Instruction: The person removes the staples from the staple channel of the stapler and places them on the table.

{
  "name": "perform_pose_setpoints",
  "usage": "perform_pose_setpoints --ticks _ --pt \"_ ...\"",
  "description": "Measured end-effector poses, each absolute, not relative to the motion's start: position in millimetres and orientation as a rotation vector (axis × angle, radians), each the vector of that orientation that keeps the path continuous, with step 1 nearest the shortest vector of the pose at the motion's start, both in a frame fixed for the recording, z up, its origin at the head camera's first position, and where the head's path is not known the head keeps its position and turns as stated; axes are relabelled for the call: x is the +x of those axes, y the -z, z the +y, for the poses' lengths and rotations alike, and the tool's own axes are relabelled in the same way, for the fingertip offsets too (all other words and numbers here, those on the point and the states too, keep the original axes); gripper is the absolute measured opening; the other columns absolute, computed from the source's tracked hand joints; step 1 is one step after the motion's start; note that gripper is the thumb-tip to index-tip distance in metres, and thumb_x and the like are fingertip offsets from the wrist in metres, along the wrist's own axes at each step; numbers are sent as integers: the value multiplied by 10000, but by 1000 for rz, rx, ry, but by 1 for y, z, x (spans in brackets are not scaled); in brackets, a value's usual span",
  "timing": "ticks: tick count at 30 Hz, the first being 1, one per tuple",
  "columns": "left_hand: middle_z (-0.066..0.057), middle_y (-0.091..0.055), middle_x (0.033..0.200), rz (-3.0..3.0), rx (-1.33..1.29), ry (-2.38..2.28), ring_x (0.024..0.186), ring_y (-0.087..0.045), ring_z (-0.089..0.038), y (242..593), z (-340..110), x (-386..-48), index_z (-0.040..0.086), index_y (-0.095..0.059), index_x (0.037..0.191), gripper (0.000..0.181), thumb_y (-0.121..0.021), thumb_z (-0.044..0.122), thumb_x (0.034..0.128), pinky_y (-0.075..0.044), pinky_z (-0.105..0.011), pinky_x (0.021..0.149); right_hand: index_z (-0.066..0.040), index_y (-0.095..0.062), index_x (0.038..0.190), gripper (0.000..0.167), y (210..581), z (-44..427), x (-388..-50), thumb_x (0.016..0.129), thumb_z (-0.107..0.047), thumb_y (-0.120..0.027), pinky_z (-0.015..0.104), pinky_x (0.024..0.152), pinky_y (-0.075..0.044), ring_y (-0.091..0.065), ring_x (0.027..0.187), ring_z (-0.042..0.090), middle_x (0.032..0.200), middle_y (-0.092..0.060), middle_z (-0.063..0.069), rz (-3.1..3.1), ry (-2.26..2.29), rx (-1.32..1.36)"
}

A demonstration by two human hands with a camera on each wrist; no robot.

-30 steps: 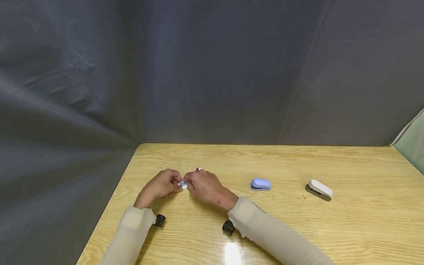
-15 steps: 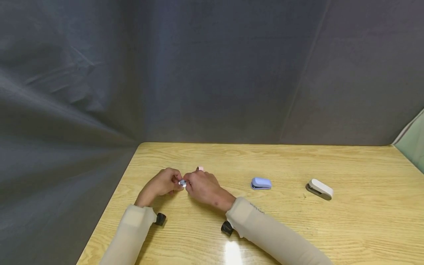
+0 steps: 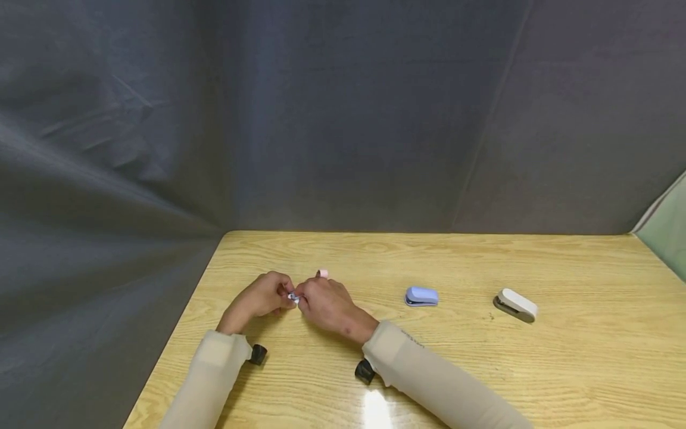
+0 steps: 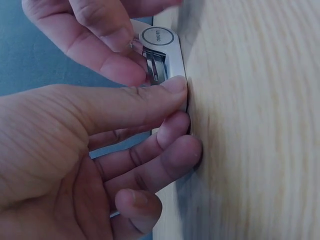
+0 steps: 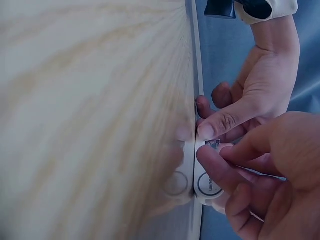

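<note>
A small white stapler (image 4: 176, 59) with a round printed logo lies low against the tabletop. Its metal channel (image 4: 156, 69) is exposed. My left hand (image 3: 262, 295) grips one end, the thumb pressing on top and fingers below. From the other side, the right hand (image 3: 329, 305) has thumb and index finger pinching at the metal part; what sits between those fingertips is mostly hidden. In the right wrist view the logo end of the stapler (image 5: 209, 185) shows below the right fingers. A pink piece (image 3: 322, 273) shows just behind the right hand; whether it belongs to the stapler I cannot tell.
On the wooden table (image 3: 461, 357), a lilac stapler (image 3: 421, 296) lies right of the hands. Farther right is a white and grey-brown stapler (image 3: 515, 305). A dark curtain (image 3: 354, 119) borders the table's back and left.
Both hands stay nearly in place. The right hand shifts slightly left, its fingertips closer in over the stapler's metal part, and more of the pink piece shows behind it.
</note>
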State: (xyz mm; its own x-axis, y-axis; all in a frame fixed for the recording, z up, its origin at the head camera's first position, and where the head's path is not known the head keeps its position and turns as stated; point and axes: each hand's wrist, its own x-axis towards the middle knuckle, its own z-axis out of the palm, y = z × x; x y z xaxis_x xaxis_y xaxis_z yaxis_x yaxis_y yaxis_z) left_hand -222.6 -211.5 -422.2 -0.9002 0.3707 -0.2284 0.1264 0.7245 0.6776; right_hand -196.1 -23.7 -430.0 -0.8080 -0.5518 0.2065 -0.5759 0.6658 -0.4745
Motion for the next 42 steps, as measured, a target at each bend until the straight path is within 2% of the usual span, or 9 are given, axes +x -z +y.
perform_pose_setpoints --ticks 6,14,17,20,24,27,31,37,42 --pt "-56 -617 762 2582 381 -961 594 -619 -205 420 -213 -222 41 -681 891 104 -761 -21 912 -512 -306 559 -97 -802 1115 185 431 -24 -197 988 -79 -667 198 546 -463 -529 638 23 1075 -752 7 -2827 -899 928" --pt "-46 -619 751 2587 425 -970 603 -609 -207 419 -214 -222 36 -686 915 93 -759 -22 911 -508 -295 557 -141 -820 1068 154 431 -26 -199 987 -116 -691 276 628 -548 -531 626 8 1010 -763 -41 -2769 -915 894" --pt "-46 -620 757 2591 430 -973 611 -614 -206 419 -213 -222 34 -695 919 88 -763 -20 908 -517 -302 565 -159 -821 1048 159 431 -27 -199 990 -115 -679 360 762 -583 -507 605 9 943 -749 -68 -2766 -901 889" --pt "-49 -614 769 2598 424 -967 624 -613 -208 419 -213 -222 36 -695 921 94 -763 -27 905 -525 -316 577 -161 -811 997 159 431 -28 -199 985 -100 -664 363 722 -583 -482 584 16 870 -717 -77 -2773 -893 893" --pt "-51 -608 782 2601 411 -959 643 -606 -209 419 -213 -221 38 -692 919 100 -762 -32 905 -540 -332 595 -183 -736 845 176 430 -30 -199 979 -96 -662 282 520 -484 -468 583 46 763 -618 -73 -2798 -867 891" --pt "-49 -609 781 2601 407 -962 646 -603 -207 420 -213 -221 38 -693 916 97 -763 -29 906 -545 -335 598 -204 -650 749 252 430 -31 -199 982 -111 -668 267 500 -446 -471 601 58 717 -551 -73 -2816 -839 887" --pt "-42 -613 764 2609 413 -963 634 -602 -200 421 -213 -222 39 -700 910 92 -767 -23 905 -533 -320 582 -205 -592 695 311 430 -30 -199 984 -109 -654 282 534 -472 -455 588 56 686 -518 -69 -2812 -828 901" --pt "-36 -619 741 2616 425 -928 612 -608 -202 420 -212 -222 53 -690 893 101 -770 -8 908 -507 -298 562 -208 -659 739 268 431 -28 -200 979 -90 -650 274 541 -472 -459 599 41 705 -539 -82 -2797 -864 915" --pt "-41 -617 737 2615 424 -915 608 -608 -213 418 -211 -222 62 -675 883 122 -770 -10 907 -498 -306 564 -165 -810 955 163 429 -26 -199 980 -93 -665 255 557 -482 -547 684 54 872 -693 -43 -2789 -880 911"
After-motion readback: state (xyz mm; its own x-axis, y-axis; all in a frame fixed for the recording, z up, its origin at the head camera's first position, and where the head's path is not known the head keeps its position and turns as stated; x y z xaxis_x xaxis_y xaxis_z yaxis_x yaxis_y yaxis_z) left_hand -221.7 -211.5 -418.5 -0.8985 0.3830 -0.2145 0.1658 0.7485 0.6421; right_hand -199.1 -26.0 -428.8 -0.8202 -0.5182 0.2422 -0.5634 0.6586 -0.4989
